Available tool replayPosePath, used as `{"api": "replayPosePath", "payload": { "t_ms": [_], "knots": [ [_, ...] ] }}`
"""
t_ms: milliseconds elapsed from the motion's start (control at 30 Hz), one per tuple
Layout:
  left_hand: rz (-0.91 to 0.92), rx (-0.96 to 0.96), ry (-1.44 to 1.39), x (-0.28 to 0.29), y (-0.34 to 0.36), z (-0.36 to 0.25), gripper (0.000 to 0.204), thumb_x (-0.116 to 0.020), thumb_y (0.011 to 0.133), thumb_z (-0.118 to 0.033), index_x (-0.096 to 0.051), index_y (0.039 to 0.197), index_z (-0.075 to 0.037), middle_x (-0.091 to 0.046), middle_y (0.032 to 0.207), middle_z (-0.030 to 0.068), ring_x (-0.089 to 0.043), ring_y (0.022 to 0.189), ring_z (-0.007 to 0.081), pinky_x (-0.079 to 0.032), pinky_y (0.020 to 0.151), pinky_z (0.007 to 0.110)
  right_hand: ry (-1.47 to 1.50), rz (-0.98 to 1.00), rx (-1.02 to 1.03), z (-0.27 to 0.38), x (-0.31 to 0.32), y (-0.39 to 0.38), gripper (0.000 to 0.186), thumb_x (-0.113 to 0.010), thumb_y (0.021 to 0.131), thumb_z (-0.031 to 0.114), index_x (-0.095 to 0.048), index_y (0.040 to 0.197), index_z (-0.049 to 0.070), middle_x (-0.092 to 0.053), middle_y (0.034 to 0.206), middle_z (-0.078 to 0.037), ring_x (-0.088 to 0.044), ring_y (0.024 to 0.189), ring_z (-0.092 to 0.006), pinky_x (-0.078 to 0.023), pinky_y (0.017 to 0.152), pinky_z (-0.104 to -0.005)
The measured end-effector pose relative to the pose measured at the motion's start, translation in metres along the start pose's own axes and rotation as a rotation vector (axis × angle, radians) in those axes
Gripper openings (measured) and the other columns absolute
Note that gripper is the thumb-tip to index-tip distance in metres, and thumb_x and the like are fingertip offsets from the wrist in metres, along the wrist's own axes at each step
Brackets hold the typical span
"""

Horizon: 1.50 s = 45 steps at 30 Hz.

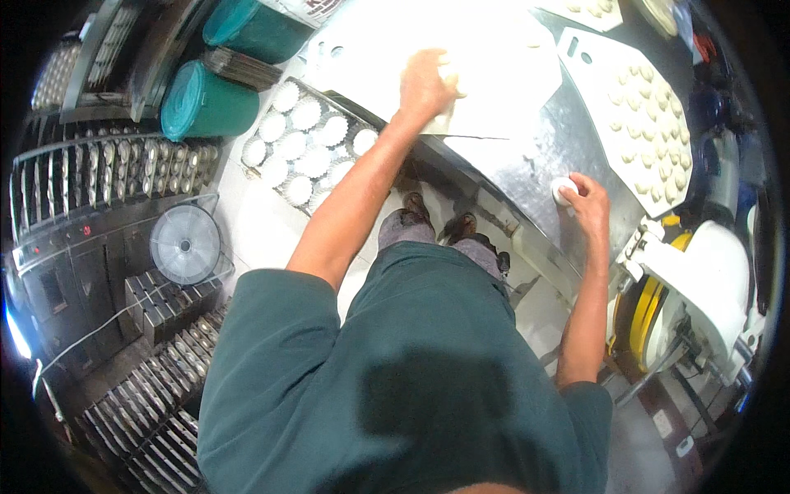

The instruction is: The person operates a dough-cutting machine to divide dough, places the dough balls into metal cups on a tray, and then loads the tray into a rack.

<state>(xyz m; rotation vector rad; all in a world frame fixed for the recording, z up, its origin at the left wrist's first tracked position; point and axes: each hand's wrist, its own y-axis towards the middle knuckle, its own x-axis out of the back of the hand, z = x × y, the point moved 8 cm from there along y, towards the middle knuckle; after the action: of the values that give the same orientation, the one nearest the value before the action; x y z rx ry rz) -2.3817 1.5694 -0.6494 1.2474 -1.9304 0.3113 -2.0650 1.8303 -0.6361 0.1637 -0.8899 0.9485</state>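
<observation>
My left hand (424, 82) is curled over pale dough (451, 76) on a white board, near the board's front edge. Its fingertips are partly hidden, and the board is washed out by glare. At the right, my right hand (589, 206) pinches a small round white object (564, 191) between thumb and fingers, low over the steel tabletop (527, 177). Whether that object is dough or a little cup cannot be made out. Beyond it lies a white cutting board (605, 140) bearing several small dough balls (650, 115).
A tray of white fluted paper cups (306, 114) sits left of the table, with lidded green bins (185, 103) behind. A round fan (185, 244) and racks of metal pans (156, 379) stand at the left. A white machine with yellow rings (654, 309) is close to my right arm.
</observation>
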Motion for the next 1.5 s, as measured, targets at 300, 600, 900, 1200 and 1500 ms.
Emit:
{"api": "replayPosePath", "payload": {
  "t_ms": [300,600,900,1200,1500],
  "knots": [
    [0.367,0.061,0.016,0.008,0.029,0.057,0.035,-0.074,0.083,-0.026,-0.072,0.109,-0.003,-0.071,0.110,0.0193,-0.067,0.108,0.0350,-0.054,0.093,0.042,0.517,0.283,-0.165,0.026,-0.019,0.005,0.025,-0.074,0.088,0.009,-0.063,0.110,0.006,-0.065,0.088,-0.001,-0.061,0.078,-0.0098,-0.049,0.071,-0.0271],
    [0.144,0.671,-0.939,0.006,0.027,0.063,0.039,-0.061,0.089,-0.028,-0.067,0.111,0.004,-0.069,0.115,0.0226,-0.070,0.097,0.0314,-0.056,0.085,0.042,0.173,0.289,0.057,0.178,-0.112,0.117,0.039,-0.076,0.089,0.030,-0.070,0.112,-0.001,-0.069,0.090,-0.010,-0.067,0.093,-0.0196,-0.054,0.082,-0.0341],
    [0.396,0.466,-0.105,0.005,0.066,0.021,0.028,-0.068,0.079,-0.020,-0.071,0.100,-0.002,-0.073,0.101,0.0197,-0.071,0.094,0.0382,-0.057,0.085,0.045,-0.071,0.359,0.280,0.207,-0.148,0.140,0.041,-0.083,0.079,0.028,-0.072,0.104,-0.002,-0.071,0.095,-0.013,-0.067,0.092,-0.0207,-0.052,0.083,-0.0350],
    [-0.208,0.370,-0.433,0.136,-0.069,0.060,0.032,-0.077,0.077,-0.023,-0.073,0.105,-0.007,-0.065,0.108,0.0165,-0.065,0.101,0.0346,-0.052,0.089,0.043,0.088,0.533,0.271,0.263,-0.166,0.101,0.022,-0.078,0.087,0.010,-0.060,0.097,0.003,-0.063,0.091,-0.002,-0.056,0.079,-0.0107,-0.048,0.073,-0.0286],
    [0.045,1.063,-0.099,0.156,-0.343,0.258,0.037,-0.074,0.087,-0.018,-0.066,0.122,-0.011,-0.072,0.111,0.0171,-0.069,0.103,0.0350,-0.054,0.089,0.045,-0.390,0.873,0.702,0.330,-0.421,-0.059,0.031,-0.072,0.089,0.021,-0.061,0.113,0.005,-0.071,0.100,-0.023,-0.069,0.096,-0.0412,-0.053,0.085,-0.0463]
  ]
}}
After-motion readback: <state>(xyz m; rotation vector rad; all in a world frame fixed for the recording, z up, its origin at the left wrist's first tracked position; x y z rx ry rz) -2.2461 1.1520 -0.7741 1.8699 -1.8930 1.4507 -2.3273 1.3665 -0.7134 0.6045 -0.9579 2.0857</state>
